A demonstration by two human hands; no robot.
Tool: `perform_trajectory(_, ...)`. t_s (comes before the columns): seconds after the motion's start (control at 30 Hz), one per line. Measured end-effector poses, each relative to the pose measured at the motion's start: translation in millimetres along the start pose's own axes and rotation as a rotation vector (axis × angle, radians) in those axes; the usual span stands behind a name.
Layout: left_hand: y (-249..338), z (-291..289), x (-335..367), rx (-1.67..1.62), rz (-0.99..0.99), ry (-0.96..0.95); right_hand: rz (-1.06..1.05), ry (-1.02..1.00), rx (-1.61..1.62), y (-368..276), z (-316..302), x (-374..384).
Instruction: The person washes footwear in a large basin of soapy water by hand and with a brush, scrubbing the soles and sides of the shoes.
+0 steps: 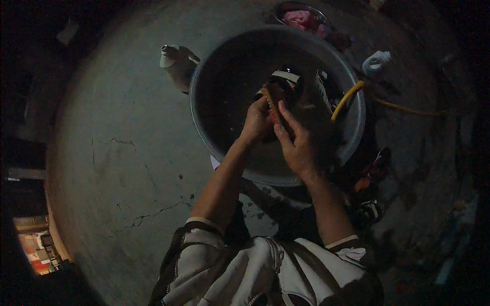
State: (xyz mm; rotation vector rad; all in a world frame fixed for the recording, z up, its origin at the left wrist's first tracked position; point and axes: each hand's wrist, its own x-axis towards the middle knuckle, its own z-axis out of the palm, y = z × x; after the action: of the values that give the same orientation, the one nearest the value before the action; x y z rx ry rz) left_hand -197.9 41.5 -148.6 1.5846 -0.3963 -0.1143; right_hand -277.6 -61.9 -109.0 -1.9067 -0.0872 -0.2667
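Observation:
Over a big grey basin (pixel 200 120), my left hand (pixel 256 118) and my right hand (pixel 297 140) come together. Between them is a brown, flat, oblong piece (pixel 274 97) with a ridged edge; dim light hides whether it is a brush or a shoe sole. My left fingers are closed along its left side, and my right thumb and fingers press on it from the right. Just beyond lies a dark item with a white band (pixel 286 77), perhaps a shoe. A dark shoe with a pale sole edge (pixel 326 92) leans inside the basin's right wall.
A yellow hose (pixel 349 98) hangs over the basin's right rim. Left of the basin stands a pale jug (pixel 178 64); a white bottle (pixel 376 62) is at the far right. Behind sits a bowl with pink cloth (pixel 301 20). Dark and reddish footwear (pixel 368 176) lies right.

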Motion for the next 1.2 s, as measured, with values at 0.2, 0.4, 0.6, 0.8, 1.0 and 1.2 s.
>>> perform_trajectory(0.2, -12.3, 11.9, -7.5, 0.399, 0.285, -0.150, 0.100, 0.054, 0.111, 24.5, -8.7, 14.5)
perform_trajectory(0.4, -35.5, 10.7, -5.2, 0.277, 0.154, -0.157, 0.253, 0.190, 0.070, 12.2, -20.1, 27.9)
perform_trajectory(0.6, -12.5, 16.8, -9.1, 0.642, 0.380, -0.198, 0.193, 0.222, 0.131, 27.6, -31.1, 24.3)
perform_trajectory(0.8, 10.0, 22.6, -16.2, 0.480, 0.093, -0.212, 0.325, 0.224, 0.154, 47.5, -22.4, 24.3)
perform_trajectory(1.0, 6.8, 17.7, -18.6, 0.572, 0.287, -0.182, 0.554, 0.308, 0.477, 17.7, -17.7, 26.6)
perform_trajectory(1.2, 27.4, 13.6, -17.5, 0.249, -0.035, -0.275, 0.556, 0.382, 0.591, 29.2, -16.9, 28.0)
